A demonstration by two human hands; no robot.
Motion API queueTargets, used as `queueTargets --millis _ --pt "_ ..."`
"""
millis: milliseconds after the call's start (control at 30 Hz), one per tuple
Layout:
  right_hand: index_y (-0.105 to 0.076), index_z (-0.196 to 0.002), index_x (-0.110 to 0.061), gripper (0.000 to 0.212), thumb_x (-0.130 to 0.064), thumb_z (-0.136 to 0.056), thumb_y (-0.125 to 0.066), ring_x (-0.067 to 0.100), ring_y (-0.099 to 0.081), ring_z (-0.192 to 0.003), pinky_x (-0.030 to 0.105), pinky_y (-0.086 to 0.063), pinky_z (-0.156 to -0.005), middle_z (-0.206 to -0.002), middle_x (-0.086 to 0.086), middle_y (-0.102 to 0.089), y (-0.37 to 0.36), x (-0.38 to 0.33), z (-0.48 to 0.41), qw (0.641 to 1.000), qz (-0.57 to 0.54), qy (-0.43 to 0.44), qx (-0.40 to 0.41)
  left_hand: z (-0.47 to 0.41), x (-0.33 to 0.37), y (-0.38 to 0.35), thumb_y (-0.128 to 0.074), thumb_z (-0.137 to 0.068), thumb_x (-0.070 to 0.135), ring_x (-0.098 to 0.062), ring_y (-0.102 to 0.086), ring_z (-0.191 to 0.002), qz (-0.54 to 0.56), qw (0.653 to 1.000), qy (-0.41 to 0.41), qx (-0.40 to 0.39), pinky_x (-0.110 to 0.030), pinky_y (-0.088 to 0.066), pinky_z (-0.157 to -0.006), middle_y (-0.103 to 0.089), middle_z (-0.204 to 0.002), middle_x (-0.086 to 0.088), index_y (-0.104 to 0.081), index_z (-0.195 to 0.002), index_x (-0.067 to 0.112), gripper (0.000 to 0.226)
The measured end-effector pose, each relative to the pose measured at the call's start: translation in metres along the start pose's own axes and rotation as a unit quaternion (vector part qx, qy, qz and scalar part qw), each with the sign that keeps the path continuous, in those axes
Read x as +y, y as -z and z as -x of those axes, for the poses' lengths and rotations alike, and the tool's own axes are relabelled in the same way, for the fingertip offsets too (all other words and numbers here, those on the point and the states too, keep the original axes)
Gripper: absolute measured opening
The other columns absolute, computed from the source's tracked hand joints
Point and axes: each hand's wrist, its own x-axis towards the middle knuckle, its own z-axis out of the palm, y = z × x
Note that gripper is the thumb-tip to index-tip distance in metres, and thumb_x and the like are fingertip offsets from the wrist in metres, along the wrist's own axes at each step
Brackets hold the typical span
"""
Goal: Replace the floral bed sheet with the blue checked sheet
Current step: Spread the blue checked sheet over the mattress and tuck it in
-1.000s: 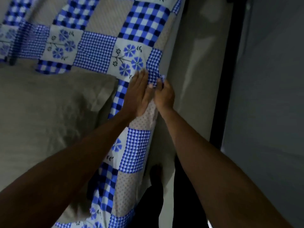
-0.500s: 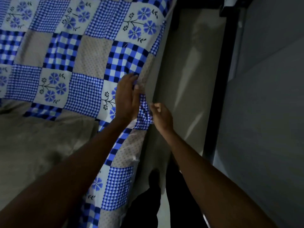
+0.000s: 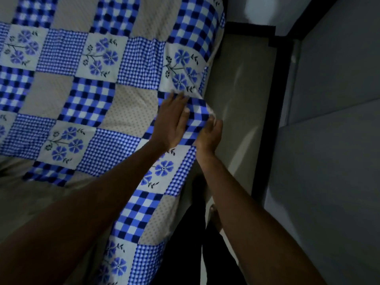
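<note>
Further along, right hand (image 3: pixel 208 133) grips sheet (image 3: pixel 92 95)

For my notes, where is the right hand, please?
Head view, right of centre: right hand grips the blue checked sheet at its edge, beside the left hand.

Both bare arms (image 3: pixel 246 202) reach forward, close together. The left hand (image 3: pixel 172 120) lies flat, palm down, fingers straight. Just beside it, the right hand (image 3: pixel 209 134) curls its fingers, pinching the blue checked sheet (image 3: pixel 92 95).
</note>
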Motion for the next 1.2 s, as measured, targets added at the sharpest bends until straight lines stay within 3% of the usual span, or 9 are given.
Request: queueTargets --millis 167,300,400,467,600,767,867,1000,1200 --pt "-0.060 -0.097 0.006 0.028 -0.021 -0.102 -0.056 0.024 -0.059 -0.081 0.028 -0.041 -0.065 -0.089 0.014 -0.065 -0.007 0.014 -0.008 0.998 -0.005 -0.061 -0.033 -0.031 -0.003 -0.013 -0.027 -0.103 0.039 -0.033 -0.023 -0.148 -0.076 0.993 -0.020 -0.089 -0.054 -0.020 -0.118 -0.036 -0.156 -0.011 -0.045 -0.145 0.009 0.054" --pt "-0.068 -0.107 0.005 0.025 -0.013 -0.090 -0.064 0.033 -0.068 -0.095 0.029 -0.055 -0.071 -0.103 0.015 -0.071 -0.002 0.014 -0.042 0.969 -0.065 -0.203 -0.124 -0.061 -0.007 -0.012 -0.043 -0.101 0.030 -0.032 -0.033 -0.143 -0.033 0.997 -0.058 -0.034 -0.053 -0.024 -0.118 -0.048 -0.147 -0.014 -0.055 -0.136 0.006 0.044" --pt "-0.068 -0.099 0.009 0.031 -0.020 -0.092 -0.060 0.027 -0.065 -0.078 0.027 -0.053 -0.063 -0.088 0.012 -0.070 -0.001 -0.018 -0.069 0.949 -0.114 -0.245 -0.164 -0.087 -0.013 -0.007 -0.049 -0.100 0.020 -0.030 -0.039 -0.139 -0.004 0.997 -0.076 0.018 -0.045 -0.026 -0.119 -0.054 -0.140 -0.017 -0.059 -0.130 0.003 0.036" --pt "-0.068 -0.091 -0.005 0.031 -0.031 -0.099 -0.053 0.019 -0.062 -0.072 0.024 -0.052 -0.061 -0.081 0.007 -0.066 -0.011 -0.048 -0.093 0.928 -0.167 -0.266 -0.199 -0.104 -0.018 -0.003 -0.046 -0.101 0.026 -0.029 -0.035 -0.143 0.000 0.999 -0.048 0.021 -0.043 -0.025 -0.120 -0.050 -0.145 -0.017 -0.057 -0.131 0.004 0.039" --pt "-0.062 -0.123 0.003 0.054 -0.044 -0.099 -0.055 0.039 -0.064 -0.106 0.047 -0.055 -0.091 -0.115 0.029 -0.064 -0.055 -0.103 -0.125 0.960 -0.109 -0.179 -0.187 -0.138 -0.031 0.001 -0.042 -0.101 0.026 -0.031 -0.031 -0.145 -0.019 1.000 -0.016 -0.003 -0.047 -0.024 -0.120 -0.046 -0.148 -0.016 -0.051 -0.138 0.003 0.044" --pt "-0.037 -0.149 -0.002 0.047 -0.024 -0.108 -0.041 0.028 -0.049 -0.130 0.017 -0.037 -0.093 -0.147 0.015 -0.046 -0.075 -0.128 -0.171 0.993 -0.070 -0.072 -0.058 -0.175 -0.030 0.002 -0.044 -0.101 0.029 -0.033 -0.030 -0.145 -0.037 0.999 -0.019 -0.001 -0.047 -0.024 -0.119 -0.044 -0.149 -0.019 -0.050 -0.139 0.001 0.047" --pt "-0.042 -0.141 0.004 0.039 -0.016 -0.108 -0.038 0.026 -0.051 -0.118 0.020 -0.035 -0.091 -0.131 0.014 -0.052 -0.079 -0.122 -0.196 0.997 -0.073 -0.036 -0.012 -0.201 -0.026 -0.005 -0.046 -0.100 0.027 -0.032 -0.030 -0.143 -0.049 0.997 -0.055 0.011 -0.046 -0.023 -0.119 -0.047 -0.146 -0.019 -0.050 -0.138 0.003 0.045" --pt "-0.054 -0.128 -0.004 0.036 -0.028 -0.108 -0.038 0.026 -0.059 -0.104 0.035 -0.048 -0.086 -0.119 0.011 -0.059 -0.093 -0.101 -0.218 0.991 -0.050 -0.122 0.004 -0.241 -0.030 -0.018 -0.039 -0.101 0.039 -0.036 -0.023 -0.147 -0.139 0.988 -0.051 -0.038 -0.058 -0.025 -0.114 -0.035 -0.156 -0.011 -0.046 -0.144 0.014 0.051" --pt "-0.069 -0.105 0.000 0.024 -0.020 -0.096 -0.059 0.036 -0.066 -0.098 0.040 -0.055 -0.079 -0.108 0.020 -0.068 -0.103 -0.091 -0.266 0.985 -0.003 -0.139 -0.102 -0.283 -0.027 -0.026 -0.045 -0.098 0.037 -0.033 -0.024 -0.148 -0.129 0.988 -0.071 -0.055 -0.058 -0.019 -0.118 -0.037 -0.155 -0.012 -0.048 -0.142 0.011 0.051"
